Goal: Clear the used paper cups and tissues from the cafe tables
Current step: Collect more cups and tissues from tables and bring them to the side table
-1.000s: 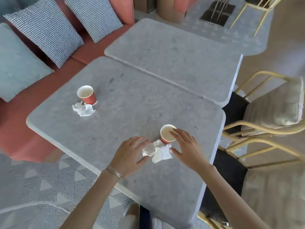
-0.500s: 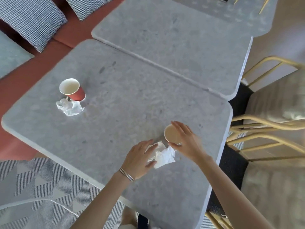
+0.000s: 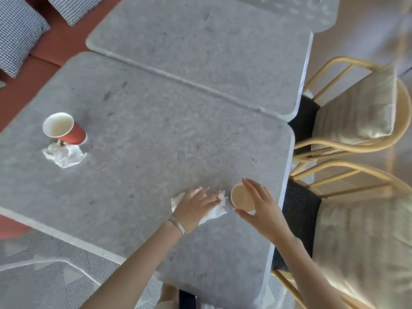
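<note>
Paper cup [image 3: 242, 198], near right of the tabletop [image 3: 145, 152]: light, thin-walled, likely to crush, so take it round the wall, gently. Your right hand [image 3: 263, 210] spans it, thumb at the near rim, fingers [image 3: 253, 188] curved over the far side. Tissue [image 3: 214, 214] just left: soft, weightless; pinch a fold. Left hand [image 3: 194, 207] lies on it, fingers nearly straight, gripping nothing.
</note>
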The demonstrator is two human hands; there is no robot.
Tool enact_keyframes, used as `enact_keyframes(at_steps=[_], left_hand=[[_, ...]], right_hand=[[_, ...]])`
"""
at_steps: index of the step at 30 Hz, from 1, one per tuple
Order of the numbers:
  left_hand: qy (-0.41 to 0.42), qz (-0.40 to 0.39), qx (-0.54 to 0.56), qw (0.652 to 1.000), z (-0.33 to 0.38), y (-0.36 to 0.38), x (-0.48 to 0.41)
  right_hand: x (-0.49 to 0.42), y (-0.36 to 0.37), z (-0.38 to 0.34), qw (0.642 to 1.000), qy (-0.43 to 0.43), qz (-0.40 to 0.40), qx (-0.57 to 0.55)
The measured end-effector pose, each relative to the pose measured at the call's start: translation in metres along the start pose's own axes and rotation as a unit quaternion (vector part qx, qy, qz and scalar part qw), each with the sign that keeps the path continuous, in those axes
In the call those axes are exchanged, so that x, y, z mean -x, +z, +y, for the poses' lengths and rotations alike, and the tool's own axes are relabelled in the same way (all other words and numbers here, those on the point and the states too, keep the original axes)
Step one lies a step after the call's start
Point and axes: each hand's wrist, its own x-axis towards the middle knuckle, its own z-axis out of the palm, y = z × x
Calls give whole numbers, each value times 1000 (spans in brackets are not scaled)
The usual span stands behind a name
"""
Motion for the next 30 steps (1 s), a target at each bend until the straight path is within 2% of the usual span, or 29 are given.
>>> enact_keyframes(at_steps=[5,10,14,18,23,26,30], left_hand=[[2,40,-2,999,-5,4,-1],[-32,148,23,988,-6,-6,11],[-64,256,62,963,-8,-16,26],[-166,324,114,924,-8,-16,48],[-257,307,217,890,-7,8,58],[-252,251,239,903,-6,22,57],[-227,197,169,939,2,31,62]], right_hand=[[4,8,-2,1000,3,4,-31],[5,13,-6,999,-13,7,-39],[6,16,-9,998,-25,-7,-53],[8,18,-12,998,-29,-6,-62],[9,19,-16,997,-37,-10,-60],[9,19,-19,997,-43,-12,-57],[11,21,-21,997,-54,-15,-54]])
